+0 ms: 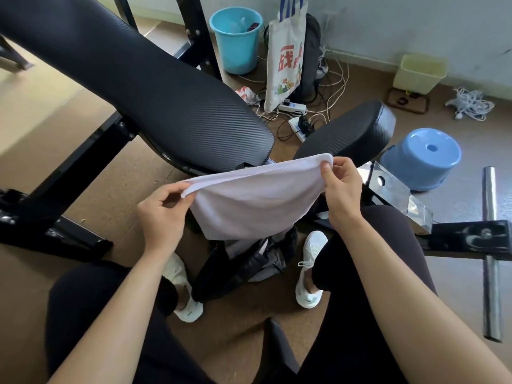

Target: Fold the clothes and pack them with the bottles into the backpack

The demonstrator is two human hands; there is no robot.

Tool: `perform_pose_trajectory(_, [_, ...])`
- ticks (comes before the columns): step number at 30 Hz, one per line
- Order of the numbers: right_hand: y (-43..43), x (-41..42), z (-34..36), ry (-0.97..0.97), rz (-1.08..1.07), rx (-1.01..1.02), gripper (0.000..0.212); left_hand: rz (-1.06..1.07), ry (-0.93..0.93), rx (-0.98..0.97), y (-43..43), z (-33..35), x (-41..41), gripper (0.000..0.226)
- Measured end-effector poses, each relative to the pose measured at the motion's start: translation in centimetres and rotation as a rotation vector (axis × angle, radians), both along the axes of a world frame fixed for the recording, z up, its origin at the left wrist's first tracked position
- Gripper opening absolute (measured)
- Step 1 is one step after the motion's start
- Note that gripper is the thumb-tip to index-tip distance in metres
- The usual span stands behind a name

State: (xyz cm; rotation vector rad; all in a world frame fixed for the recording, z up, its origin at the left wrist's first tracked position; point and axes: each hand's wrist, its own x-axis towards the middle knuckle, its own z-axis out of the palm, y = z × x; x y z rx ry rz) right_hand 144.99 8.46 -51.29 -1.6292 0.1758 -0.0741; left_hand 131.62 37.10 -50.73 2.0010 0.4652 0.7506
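A white folded cloth [249, 200] hangs in the air between my hands, its folded edge on top. My left hand [160, 209] pinches its left top corner and my right hand [342, 189] pinches its right top corner. Directly below the cloth, on the floor between my white shoes, stands a black backpack [249, 264] with its top open and pale fabric showing inside. No bottles are visible.
A black padded weight bench [155, 87] and its seat pad [349, 131] stand just beyond the cloth, with a black metal frame [468, 239] at right. A blue stool [424, 156], blue bucket [235, 37], tote bag [285, 56], yellow bin [418, 73] and floor cables lie further back.
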Motion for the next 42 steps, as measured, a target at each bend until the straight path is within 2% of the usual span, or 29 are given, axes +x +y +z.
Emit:
perform_pose_trajectory(2, [0.3,-0.2,-0.2,-0.024,0.023,-0.049,0.009,0.05,-0.014,-0.04,0.4,0.9,0.1,0.023])
perform_pose_trajectory(4, [0.6,-0.3,-0.4,-0.043,0.061,-0.13,0.012,0.086,0.066,-0.073,1.1,0.2,0.1,0.036])
perform_pose_trajectory(5, [0.8,-0.4,-0.5,-0.041,0.081,-0.171,0.013,0.094,0.13,-0.077,1.5,-0.6,0.1,0.036])
perform_pose_trajectory(7, [1.2,-0.5,-0.8,-0.027,0.109,-0.225,0.013,0.11,0.203,-0.125,1.8,-2.0,-0.1,0.019])
perform_pose_trajectory(11, [1.5,-0.6,-1.0,-0.066,0.119,-0.287,0.015,0.194,0.148,-0.18,1.1,-2.1,0.1,0.004])
perform_pose_trajectory(15, [1.8,-0.7,-1.1,-0.036,0.118,-0.305,0.016,0.183,0.199,-0.197,1.3,-2.5,0.2,0.024])
perform_pose_trajectory(18, [2.5,-1.3,-0.8,-0.029,0.141,-0.256,0.018,0.173,0.201,-0.283,0.9,-2.7,0.2,0.036])
perform_pose_trajectory(22, [3.4,-2.7,0.0,-0.008,0.257,-0.124,0.019,0.08,0.146,-0.368,-1.0,-1.8,0.0,0.034])
perform_pose_trajectory(25, [4.2,-3.9,0.7,0.016,0.382,-0.013,0.023,-0.064,0.113,-0.433,-2.7,-1.0,-0.4,0.03])
perform_pose_trajectory(28, [5.1,-5.3,1.1,0.019,0.524,0.057,0.023,-0.229,0.116,-0.402,-4.5,-0.4,-0.8,0.024])
perform_pose_trajectory(31, [5.9,-6.6,1.0,-0.006,0.668,0.028,0.018,-0.363,0.14,-0.359,-6.0,-0.5,-1.0,0.013])
perform_pose_trajectory(34, [6.3,-7.2,1.2,0.025,0.763,0.049,0.003,-0.398,0.164,-0.331,-6.5,-0.8,-1.0,0.011])
perform_pose_trajectory(35, [6.3,-7.1,1.2,0.049,0.768,0.056,0.013,-0.402,0.171,-0.325,-6.4,-0.9,-1.0,0.011])
perform_pose_trajectory(37, [6.2,-7.0,1.1,0.071,0.768,0.059,0.024,-0.444,0.175,-0.345,-6.2,-1.2,-1.1,0.015])
perform_pose_trajectory(39, [6.1,-6.9,1.0,0.032,0.753,0.014,0.021,-0.48,0.184,-0.342,-6.2,-1.5,-1.3,0.029])
perform_pose_trajectory(42, [6.1,-6.7,0.6,-0.08,0.754,-0.124,0.02,-0.456,0.206,-0.234,-6.5,-1.8,-1.2,0.043])
